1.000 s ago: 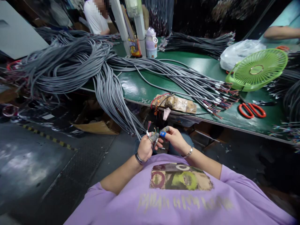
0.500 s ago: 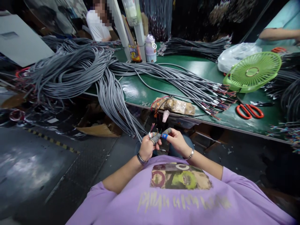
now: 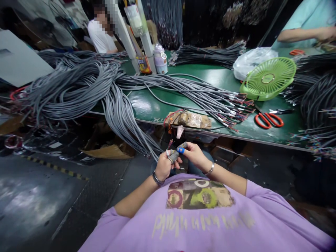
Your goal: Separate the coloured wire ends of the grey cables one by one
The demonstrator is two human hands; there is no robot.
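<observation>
My left hand is closed around the end of a grey cable, with grey covers on its fingers. Thin coloured wires stick up from that cable end. My right hand, with a blue band on the thumb and a grey cover on a finger, pinches at the same wires, close against the left fingertips. The wire tips between the fingers are too small to make out. A thick bundle of grey cables hangs over the table edge and runs down to my left hand.
On the green table lie spread cables, orange-handled scissors, a green fan, a plastic bag and a bottle. A taped board sits at the front edge. Two people work across the table.
The view has shifted slightly, moving the table things left. My right hand has come closer to my left, and its fingers have shifted on the wires. My left hand keeps its hold.
</observation>
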